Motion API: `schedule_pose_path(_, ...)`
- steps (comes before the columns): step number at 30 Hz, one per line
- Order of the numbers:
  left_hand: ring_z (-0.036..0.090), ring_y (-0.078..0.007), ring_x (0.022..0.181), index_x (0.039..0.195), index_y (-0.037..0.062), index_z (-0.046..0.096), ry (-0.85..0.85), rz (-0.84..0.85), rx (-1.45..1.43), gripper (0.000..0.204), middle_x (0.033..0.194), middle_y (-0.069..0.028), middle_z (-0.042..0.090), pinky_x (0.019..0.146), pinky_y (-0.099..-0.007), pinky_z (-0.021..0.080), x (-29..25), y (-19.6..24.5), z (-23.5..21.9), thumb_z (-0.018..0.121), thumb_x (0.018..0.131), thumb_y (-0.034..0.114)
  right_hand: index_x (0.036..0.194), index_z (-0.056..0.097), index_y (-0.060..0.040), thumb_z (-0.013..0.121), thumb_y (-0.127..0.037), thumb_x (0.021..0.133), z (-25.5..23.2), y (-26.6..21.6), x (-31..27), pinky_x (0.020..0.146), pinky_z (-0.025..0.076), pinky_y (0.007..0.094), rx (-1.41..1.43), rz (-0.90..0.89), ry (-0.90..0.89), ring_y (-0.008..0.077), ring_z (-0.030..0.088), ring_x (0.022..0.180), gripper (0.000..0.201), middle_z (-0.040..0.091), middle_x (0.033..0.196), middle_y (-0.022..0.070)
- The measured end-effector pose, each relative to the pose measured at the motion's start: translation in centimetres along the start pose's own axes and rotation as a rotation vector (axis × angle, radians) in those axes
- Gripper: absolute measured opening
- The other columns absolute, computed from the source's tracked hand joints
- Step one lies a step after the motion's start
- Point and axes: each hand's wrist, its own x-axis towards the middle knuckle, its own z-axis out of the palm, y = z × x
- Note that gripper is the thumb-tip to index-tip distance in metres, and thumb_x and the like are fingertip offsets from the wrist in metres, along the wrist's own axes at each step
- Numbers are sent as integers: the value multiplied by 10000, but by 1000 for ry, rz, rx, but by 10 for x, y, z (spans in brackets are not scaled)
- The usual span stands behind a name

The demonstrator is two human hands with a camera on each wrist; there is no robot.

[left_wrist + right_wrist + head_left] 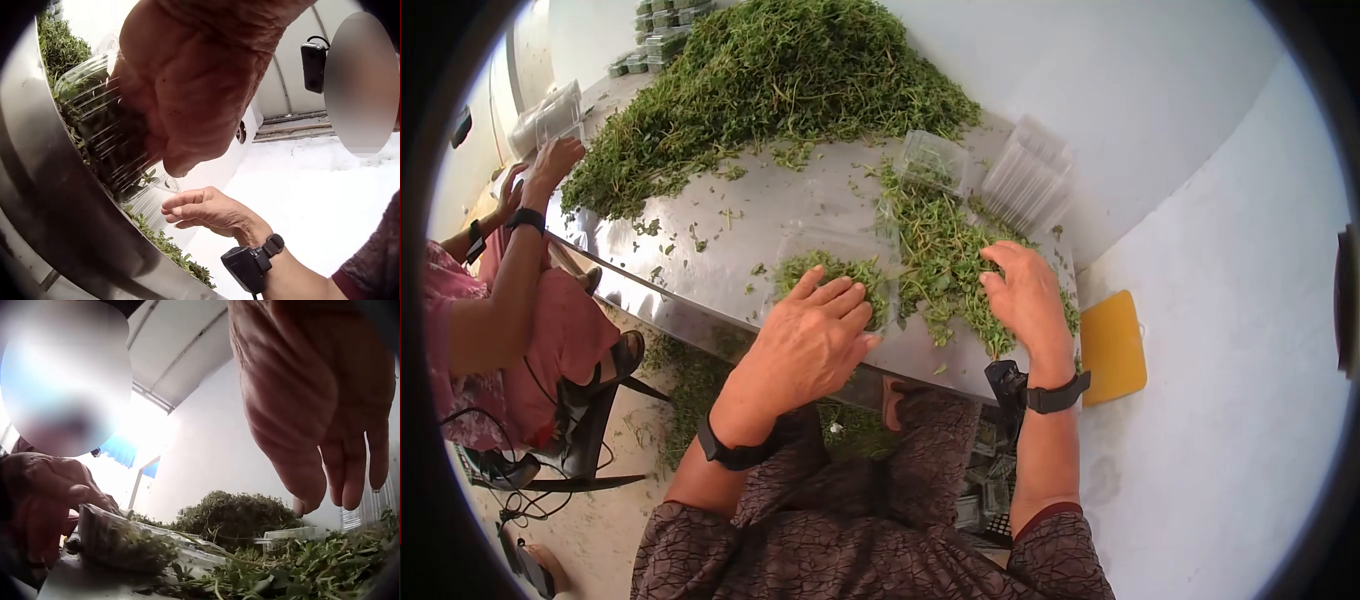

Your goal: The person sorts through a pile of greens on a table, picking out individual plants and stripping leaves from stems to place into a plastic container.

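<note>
My left hand (815,335) lies over an opened clear plastic clamshell box (103,540), its extended fingers on the leafy green sprigs (795,272) inside. The box's raised clear lid (825,240) stands on the far side. In the left wrist view the palm covers much of the ribbed box (94,81). My right hand (1030,295) hovers over a loose heap of sprigs (940,240) beside the box. Its fingers are loosely bent and point down, with nothing between them, as the right wrist view (331,425) shows.
A large mound of greens (790,80) covers the back of the metal table (720,220). Behind the loose heap are a clear box (935,160) and stacked empty boxes (1030,175). Filled boxes (665,45) stand far left. Another person's arm (510,250) is at left; a yellow board (1112,350) is at right.
</note>
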Motion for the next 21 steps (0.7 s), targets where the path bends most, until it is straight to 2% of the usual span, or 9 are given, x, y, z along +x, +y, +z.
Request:
schedule_pose_path(2, 554, -352, 1235, 1107, -23, 641, -236, -65, -55, 310, 1244, -192, 633, 1128, -513, 338, 2, 0, -16, 631, 890, 198, 1144, 670, 1, 670, -88, 822, 1, 4, 7, 991, 463, 462, -30, -1, -40, 398, 588, 1158, 335, 643, 1240, 210)
schedule_pose_path(3, 554, -352, 1235, 1107, -23, 641, -235, -66, -57, 310, 1244, -192, 633, 1128, -513, 338, 0, -2, -14, 631, 890, 198, 1145, 670, 3, 676, -88, 818, 3, 6, 10, 986, 465, 463, -46, 18, -56, 399, 589, 1154, 340, 642, 1239, 212)
schedule_pose_path(5, 575, -311, 1140, 953, 5, 627, -81, 4, -27, 209, 1061, -137, 629, 1119, -504, 338, -3, -4, -10, 649, 865, 193, 1146, 669, 4, 681, -89, 814, 10, 11, 13, 980, 466, 464, -64, 38, -73, 401, 589, 1150, 345, 640, 1239, 214)
schedule_pose_path(7, 576, -312, 1139, 952, 3, 626, -80, -5, -33, 208, 1061, -139, 629, 1129, -507, 328, -4, -5, -10, 653, 861, 188, 1035, 700, -9, 716, -61, 753, 22, 19, 17, 798, 534, 480, -140, -95, -4, 404, 659, 888, 287, 695, 945, 210)
schedule_pose_path(10, 578, -316, 1139, 954, -1, 626, -76, -14, -42, 210, 1070, -145, 633, 1141, -511, 318, -6, -6, -13, 663, 853, 179, 967, 727, -16, 701, -44, 738, 34, 25, 21, 731, 540, 486, -181, -106, -6, 407, 664, 809, 231, 693, 851, 212)
schedule_pose_path(14, 581, -326, 1154, 985, -9, 635, -78, -17, -39, 233, 1112, -161, 643, 1142, -511, 323, -10, -8, -17, 673, 845, 175, 844, 735, -14, 666, -11, 720, 40, 33, 30, 703, 537, 474, -398, -107, -53, 405, 662, 784, 142, 684, 805, 218)
schedule_pose_path(16, 580, -328, 1161, 999, -11, 638, -74, -21, -43, 244, 1123, -165, 644, 1144, -510, 322, -11, -8, -16, 675, 844, 174, 744, 714, -10, 632, 1, 708, 35, 30, 30, 697, 530, 477, -369, -56, 32, 406, 656, 762, 91, 678, 789, 217)
schedule_pose_path(19, 579, -330, 1171, 1019, -17, 641, -70, -29, -53, 263, 1139, -171, 645, 1146, -509, 320, -13, -8, -15, 679, 842, 175, 749, 700, -12, 631, -33, 724, 23, 27, 30, 697, 525, 484, -148, 9, 176, 408, 654, 758, 77, 681, 792, 208)
schedule_pose_path(21, 578, -330, 1175, 1026, -19, 641, -70, -33, -55, 271, 1144, -173, 644, 1148, -509, 319, -13, -8, -16, 680, 842, 177, 779, 713, -18, 628, -45, 736, 14, 22, 31, 708, 525, 489, -152, 23, 157, 408, 657, 770, 99, 685, 801, 206)
